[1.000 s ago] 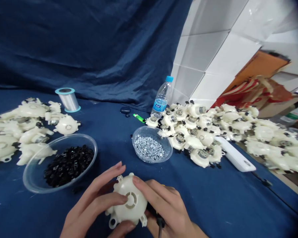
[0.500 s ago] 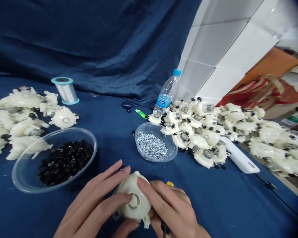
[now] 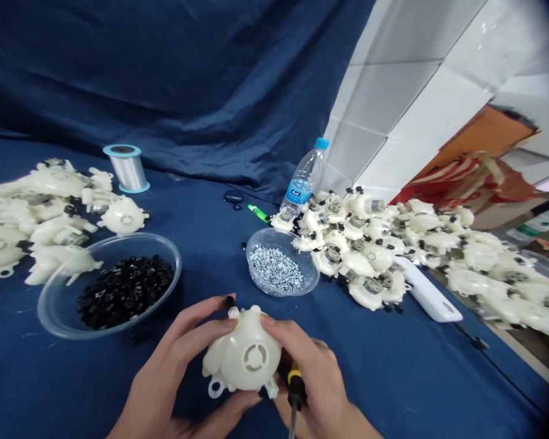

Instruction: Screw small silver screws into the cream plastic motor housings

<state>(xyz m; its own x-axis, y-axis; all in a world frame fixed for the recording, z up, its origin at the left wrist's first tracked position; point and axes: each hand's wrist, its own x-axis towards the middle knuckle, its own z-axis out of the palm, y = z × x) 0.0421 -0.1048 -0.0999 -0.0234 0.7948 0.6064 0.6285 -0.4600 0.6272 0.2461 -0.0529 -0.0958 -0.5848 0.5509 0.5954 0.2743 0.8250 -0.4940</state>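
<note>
A round cream plastic housing (image 3: 244, 356) with small lugs and a slotted central hub sits between my hands, low in the view. My left hand (image 3: 178, 360) grips its left side, and a small black part (image 3: 229, 300) sits at the fingertips. My right hand (image 3: 313, 378) presses on the housing's right side while its lower fingers wrap a screwdriver (image 3: 295, 384) with a yellow and black handle. The screwdriver's shaft points down, and its tip is hidden below the frame.
A clear bowl of black parts (image 3: 119, 292) is left of my hands, and a clear bowl of screws (image 3: 277, 268) lies ahead. Piles of cream housings (image 3: 50, 195) (image 3: 366, 244) lie on the blue cloth (image 3: 348, 366), near a spool (image 3: 127, 169), water bottle (image 3: 304, 180) and white box (image 3: 427, 297).
The housing has turned and risen slightly between my hands. The screwdriver handle shows more clearly in my right hand, and a small black part has appeared at my left fingertips.
</note>
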